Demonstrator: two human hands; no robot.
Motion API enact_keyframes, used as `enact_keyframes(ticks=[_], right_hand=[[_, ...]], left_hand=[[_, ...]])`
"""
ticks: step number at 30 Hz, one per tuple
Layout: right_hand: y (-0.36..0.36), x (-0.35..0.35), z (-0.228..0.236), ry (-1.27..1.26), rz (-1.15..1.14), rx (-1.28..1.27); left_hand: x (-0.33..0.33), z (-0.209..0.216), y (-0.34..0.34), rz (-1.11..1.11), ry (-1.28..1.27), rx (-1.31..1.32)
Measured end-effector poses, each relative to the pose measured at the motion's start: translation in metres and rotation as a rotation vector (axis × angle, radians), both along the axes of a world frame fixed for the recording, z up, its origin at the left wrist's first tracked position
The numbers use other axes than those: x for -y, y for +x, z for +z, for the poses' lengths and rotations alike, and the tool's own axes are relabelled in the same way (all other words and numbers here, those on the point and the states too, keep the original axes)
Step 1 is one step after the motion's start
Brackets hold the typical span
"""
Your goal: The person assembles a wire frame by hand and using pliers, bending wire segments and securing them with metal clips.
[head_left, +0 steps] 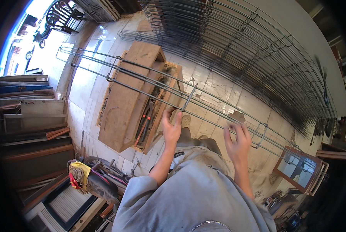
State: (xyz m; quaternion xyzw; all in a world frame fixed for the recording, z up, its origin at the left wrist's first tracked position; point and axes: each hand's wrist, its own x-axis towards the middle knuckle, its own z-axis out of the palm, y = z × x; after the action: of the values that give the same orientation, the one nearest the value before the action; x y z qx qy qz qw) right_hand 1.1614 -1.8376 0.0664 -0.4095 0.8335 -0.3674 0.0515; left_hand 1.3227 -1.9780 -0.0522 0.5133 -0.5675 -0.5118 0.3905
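A long, narrow rebar cage [189, 98] of thin steel rods and rectangular stirrups runs slantwise across in front of me, from the far left down to the right. My left hand [171, 129] is closed on the lower corner of a stirrup, thumb and fingers pinching where it meets a rod. Just below the rods to the right is my right hand [238, 143], slightly blurred, its fingers apart and bent with nothing visible in them. Beneath the cage, pincers [144, 121] with red-orange grips lie in the open slot of a wooden workbench [122, 108].
Stacked rebar cages [234, 50] fill the far right along the wall. Wooden frames and boards [33, 127] lean at left. A motorbike [99, 181] with a rope coil stands at lower left. A glazed wooden frame [298, 168] is under the cage's right end.
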Motion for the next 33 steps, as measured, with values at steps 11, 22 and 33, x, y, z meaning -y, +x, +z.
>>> enact_keyframes(ticks=[11,22,33], right_hand=[[-0.039,0.14,-0.073,0.268,0.334,-0.184],[-0.029,0.14,-0.062,0.299,0.202,-0.064],[-0.027,0.146,-0.072,0.222,0.252,-0.22]], left_hand=[[0.022,-0.005,-0.023,-0.104,0.638,-0.281],[0.016,0.001,-0.019,-0.127,0.669,-0.347],[0.017,0.008,-0.023,-0.106,0.575,-0.339]])
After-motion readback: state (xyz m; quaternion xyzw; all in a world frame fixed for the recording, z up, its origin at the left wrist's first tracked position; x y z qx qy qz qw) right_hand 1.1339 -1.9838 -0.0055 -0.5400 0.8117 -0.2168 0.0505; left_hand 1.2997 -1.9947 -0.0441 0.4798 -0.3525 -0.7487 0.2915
